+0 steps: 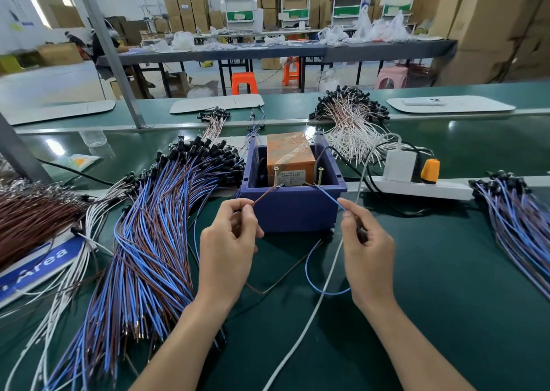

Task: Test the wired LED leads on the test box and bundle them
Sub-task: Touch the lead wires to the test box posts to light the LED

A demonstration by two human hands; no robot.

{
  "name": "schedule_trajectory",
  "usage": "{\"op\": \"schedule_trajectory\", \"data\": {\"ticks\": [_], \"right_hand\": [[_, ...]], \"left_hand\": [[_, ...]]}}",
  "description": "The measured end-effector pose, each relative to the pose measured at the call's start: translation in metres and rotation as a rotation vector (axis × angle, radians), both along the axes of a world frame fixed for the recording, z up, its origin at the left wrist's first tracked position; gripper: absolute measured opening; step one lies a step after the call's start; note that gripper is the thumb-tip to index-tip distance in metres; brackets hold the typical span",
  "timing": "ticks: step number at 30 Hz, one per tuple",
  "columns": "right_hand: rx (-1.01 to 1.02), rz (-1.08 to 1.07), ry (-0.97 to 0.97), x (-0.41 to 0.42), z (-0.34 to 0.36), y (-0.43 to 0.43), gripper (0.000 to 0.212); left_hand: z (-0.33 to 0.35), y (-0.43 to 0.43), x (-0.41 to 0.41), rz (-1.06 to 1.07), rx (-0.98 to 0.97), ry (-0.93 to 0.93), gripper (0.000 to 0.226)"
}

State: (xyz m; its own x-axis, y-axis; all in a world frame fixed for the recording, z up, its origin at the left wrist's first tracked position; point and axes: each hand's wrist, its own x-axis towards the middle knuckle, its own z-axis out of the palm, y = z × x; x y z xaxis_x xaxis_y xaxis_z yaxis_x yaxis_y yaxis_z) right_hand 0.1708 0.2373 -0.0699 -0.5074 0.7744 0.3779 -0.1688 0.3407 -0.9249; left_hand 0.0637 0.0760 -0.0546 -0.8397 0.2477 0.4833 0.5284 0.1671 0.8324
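LED lead (pixel 327 294) loops over the desk (pixel 446 271) in front of the blue test box (pixel 293 209). The left hand (pixel 229 242) pinches its brown wire (pixel 265 195) and the right hand (pixel 367 242) its blue wire (pixel 327 195), with the tips at the box's two screws (pixel 276 176). A heap of leads (pixel 154 242) lies to the left.

Only 2 hands and 2 forearms of the person are in view. The left hand (pixel 229 242) and the right hand (pixel 367 247) are bare, with slim fingers and smooth backs where the knuckles show only faintly. The left forearm (pixel 184 340) and the right forearm (pixel 410 340) are bare too. Both are slender, narrow at the wrist and broader toward the lower edge of the view, which cuts them off before the elbow. What is worn higher up cannot be told.
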Motion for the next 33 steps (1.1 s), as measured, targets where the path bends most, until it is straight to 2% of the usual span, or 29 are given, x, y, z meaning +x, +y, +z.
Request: {"op": "schedule_trajectory", "data": {"ticks": [6,17,21,23,26,29,33], "right_hand": [[-0.003,-0.024,-0.005,-0.003,-0.001,0.003,0.029],[-0.006,0.001,0.017,-0.001,-0.002,0.003,0.029],[-0.028,0.018,0.014,0.006,0.006,-0.004,0.029],[-0.055,0.074,0.031,0.011,0.02,-0.014,0.025],[-0.006,0.207,0.103,0.008,0.063,-0.028,0.024],[0.005,0.33,0.214,0.0,0.119,-0.04,0.024],[-0.068,0.47,0.261,-0.01,0.178,-0.042,0.032]], "left_hand": [[-0.001,0.001,-0.001,0.027,-0.073,0.013,0.012],[0.0,0.0,0.0,0.047,-0.093,0.013,0.012],[0.014,0.001,0.011,-0.049,0.021,-0.115,0.013],[0.03,0.003,0.027,-0.179,0.097,-0.175,0.014],[0.073,0.019,0.047,-0.354,0.14,-0.108,0.014],[0.133,0.038,0.054,-0.514,0.286,-0.152,0.014],[0.192,0.052,0.05,-0.488,0.342,-0.133,0.012]]}}
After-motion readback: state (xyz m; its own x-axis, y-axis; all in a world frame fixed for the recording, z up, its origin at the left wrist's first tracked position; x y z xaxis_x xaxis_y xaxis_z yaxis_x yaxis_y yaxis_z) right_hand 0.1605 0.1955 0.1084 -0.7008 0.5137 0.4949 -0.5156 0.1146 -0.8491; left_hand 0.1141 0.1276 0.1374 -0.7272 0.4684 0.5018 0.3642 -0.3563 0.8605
